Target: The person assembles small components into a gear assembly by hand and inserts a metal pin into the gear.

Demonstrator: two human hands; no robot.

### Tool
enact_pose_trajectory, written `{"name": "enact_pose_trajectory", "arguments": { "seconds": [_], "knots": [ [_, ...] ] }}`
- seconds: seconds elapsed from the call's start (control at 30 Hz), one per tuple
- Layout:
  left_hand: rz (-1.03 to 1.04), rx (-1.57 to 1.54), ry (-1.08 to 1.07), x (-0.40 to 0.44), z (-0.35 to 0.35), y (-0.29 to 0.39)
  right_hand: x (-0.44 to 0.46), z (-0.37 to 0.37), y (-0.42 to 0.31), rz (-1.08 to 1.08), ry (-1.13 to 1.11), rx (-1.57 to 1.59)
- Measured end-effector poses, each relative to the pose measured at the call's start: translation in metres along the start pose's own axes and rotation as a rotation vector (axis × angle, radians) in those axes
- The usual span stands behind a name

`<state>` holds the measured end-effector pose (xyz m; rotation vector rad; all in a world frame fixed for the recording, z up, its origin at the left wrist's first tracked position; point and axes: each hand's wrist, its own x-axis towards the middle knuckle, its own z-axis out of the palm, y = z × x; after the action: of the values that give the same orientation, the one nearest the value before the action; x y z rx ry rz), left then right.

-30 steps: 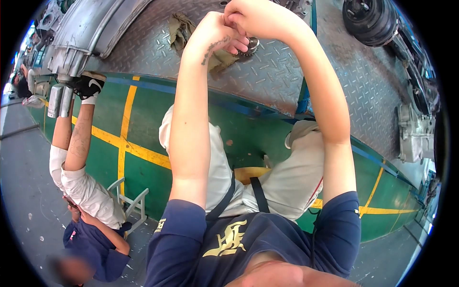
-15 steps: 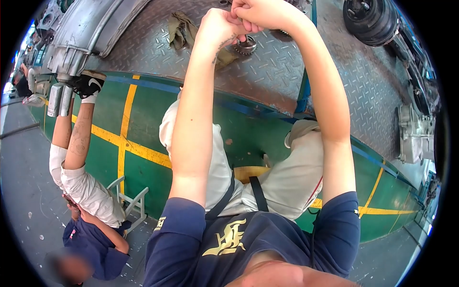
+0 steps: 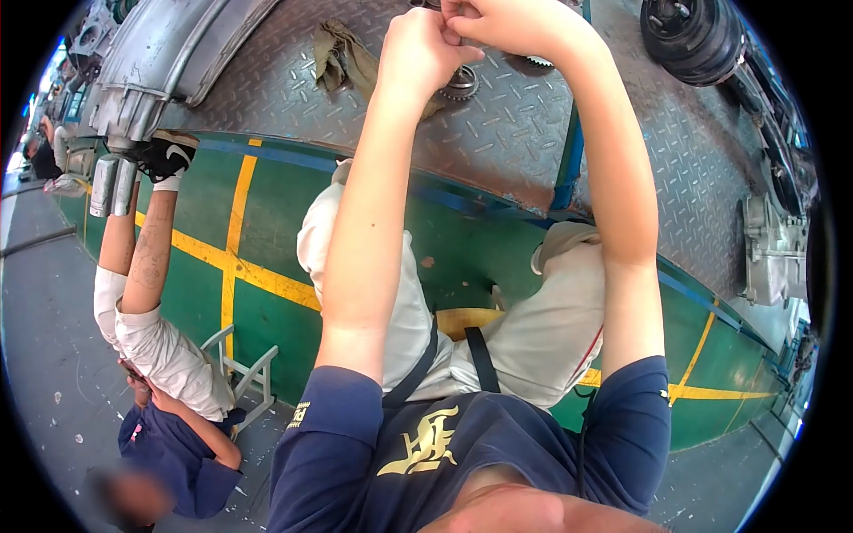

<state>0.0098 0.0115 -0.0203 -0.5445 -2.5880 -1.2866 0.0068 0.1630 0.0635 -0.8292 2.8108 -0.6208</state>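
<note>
My left hand (image 3: 416,51) is closed near the top edge of the view, its thumb pointing right. My right hand (image 3: 506,22) meets it there with fingers curled and pinched against it. Anything between the fingers is hidden or too small to make out. Just below my left thumb, a toothed metal gear ring (image 3: 462,85) lies on the steel tread-plate bench (image 3: 498,133). Part of another toothed gear (image 3: 538,61) shows beneath my right wrist. An olive cloth (image 3: 332,58) lies crumpled to the left of my left hand.
A large metal housing (image 3: 164,67) stands at the upper left. Black drum-shaped machinery (image 3: 691,40) and a cast housing (image 3: 771,249) are on the right. A seated person (image 3: 182,453) is at the left, beside a light metal frame (image 3: 253,377). Yellow lines mark the green surface (image 3: 275,226).
My left hand has shifted slightly up and right, its thumb now apart from the right fingers. My right hand has moved slightly right. More of the gear on the right shows.
</note>
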Motion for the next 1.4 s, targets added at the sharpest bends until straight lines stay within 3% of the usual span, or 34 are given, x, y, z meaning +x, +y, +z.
{"name": "enact_pose_trajectory", "arguments": {
  "seconds": [0.2, 0.3, 1.3, 1.4],
  "knots": [
    [-0.021, 0.07, -0.109, -0.001, -0.003, 0.008, -0.011, -0.002, -0.004, 0.089, 0.104, -0.3],
    [0.075, 0.205, -0.008, -0.006, 0.013, -0.002, -0.01, 0.008, 0.01, 0.167, 0.074, -0.402],
    [0.197, -0.074, -0.228, -0.009, -0.019, -0.017, -0.019, 0.015, -0.038, 0.029, 0.116, -0.241],
    [0.109, -0.034, -0.274, -0.01, -0.025, -0.019, -0.019, 0.013, -0.041, 0.011, 0.167, -0.221]
  ]
}}
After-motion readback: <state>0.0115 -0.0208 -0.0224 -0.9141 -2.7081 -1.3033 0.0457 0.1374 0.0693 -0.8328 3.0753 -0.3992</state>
